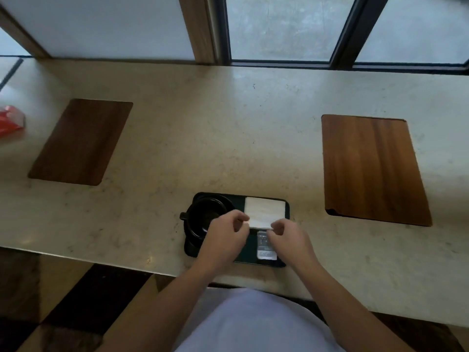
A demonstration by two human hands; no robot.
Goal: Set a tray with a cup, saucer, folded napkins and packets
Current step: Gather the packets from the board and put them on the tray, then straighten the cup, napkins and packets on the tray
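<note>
A small black tray (286, 207) lies near the front edge of the stone counter. On its left half stands a black cup (206, 212) on a black saucer (193, 233), the handle pointing left. A white folded napkin (265, 210) covers the tray's far right part. My left hand (225, 236) pinches the napkin's near left corner. My right hand (289, 237) pinches its near right corner. Just below the napkin a grey printed packet (265, 246) lies on the tray, partly hidden by my right hand.
Two wooden boards are set into the counter, one at the left (81, 142) and one at the right (373, 168). A red packet (11, 120) lies at the far left edge. Window frames run along the back.
</note>
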